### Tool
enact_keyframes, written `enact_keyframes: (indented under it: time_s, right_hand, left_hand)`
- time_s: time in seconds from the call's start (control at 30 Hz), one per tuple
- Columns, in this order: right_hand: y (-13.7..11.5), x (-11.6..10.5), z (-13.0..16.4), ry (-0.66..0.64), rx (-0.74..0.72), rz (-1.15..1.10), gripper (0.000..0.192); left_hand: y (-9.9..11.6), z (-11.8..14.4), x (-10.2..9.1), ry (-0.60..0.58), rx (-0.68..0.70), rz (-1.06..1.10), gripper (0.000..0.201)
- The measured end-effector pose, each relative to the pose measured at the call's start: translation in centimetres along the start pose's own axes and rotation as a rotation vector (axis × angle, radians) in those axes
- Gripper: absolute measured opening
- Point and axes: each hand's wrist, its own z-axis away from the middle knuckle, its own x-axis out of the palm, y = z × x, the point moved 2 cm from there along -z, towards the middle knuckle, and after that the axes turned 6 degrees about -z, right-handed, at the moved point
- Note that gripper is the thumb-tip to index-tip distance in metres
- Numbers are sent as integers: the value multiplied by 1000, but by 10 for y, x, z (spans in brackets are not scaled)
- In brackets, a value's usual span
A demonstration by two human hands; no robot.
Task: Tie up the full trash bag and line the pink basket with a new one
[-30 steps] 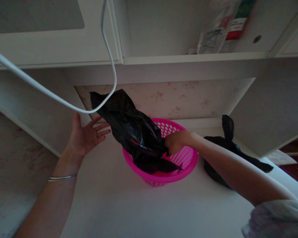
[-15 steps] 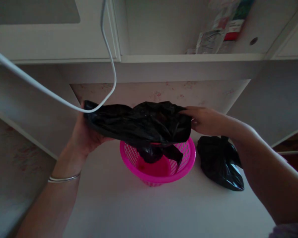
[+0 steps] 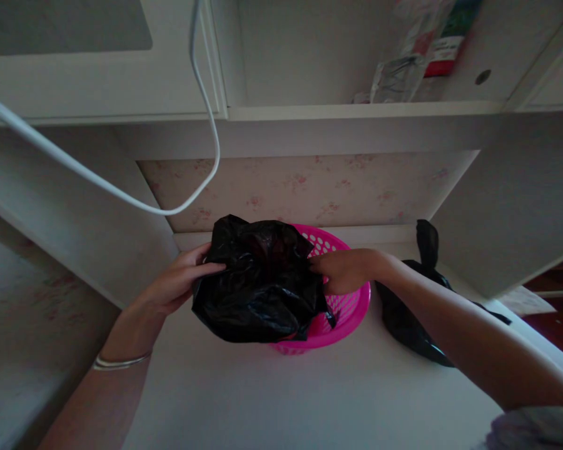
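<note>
A crumpled black plastic bag (image 3: pixel 258 294) is bunched over the left part of a pink plastic basket (image 3: pixel 344 325) with perforated walls. My left hand (image 3: pixel 185 278) grips the bag's left edge, thumb on top and some fingers hidden behind the plastic. On the other side, my right hand (image 3: pixel 342 270) is closed on the bag's right edge, above the basket's inside; its fingertips are partly covered by the plastic. The bag hides most of the basket's left rim and its bottom.
A second black bag (image 3: pixel 410 325), with its handle standing up, lies right of the basket on the white surface (image 3: pixel 225 400), partly behind my right forearm. A white cable (image 3: pixel 169 211) hangs in front at left. Overhead is an open shelf (image 3: pixel 356 111) holding clear packaging (image 3: pixel 396 78).
Both hands have come down and closer together. The bag, stretched wide above the basket before, is now bunched lower and further left over it.
</note>
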Motion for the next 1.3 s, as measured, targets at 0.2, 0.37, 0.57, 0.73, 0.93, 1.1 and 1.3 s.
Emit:
enact_keyframes:
  time_s: [0.2,0.37,0.57,0.73,0.93,1.1,1.3]
  right_hand:
    - [33,-26,45,278,-15,-887,48]
    - [32,-6,59,809,138,-1368,31]
    - [21,25,90,975,297,-1508,53]
    - [28,55,120,925,273,-1519,89]
    - [60,99,114,902,162,-1263,119]
    - [73,110,86,879,199,-1093,132]
    - [76,92,77,964,187,-1317,74]
  left_hand:
    - [-14,15,-4,117,-190,254,56]
    - [-10,19,13,114,-158,294,47]
    - [-23,35,21,147,-72,267,44]
    - [-40,51,15,173,-137,271,49]
    - [-63,37,19,286,-103,207,38]
    - [-89,9,23,391,-40,161,27]
    - [-90,-4,24,322,-45,242,40]
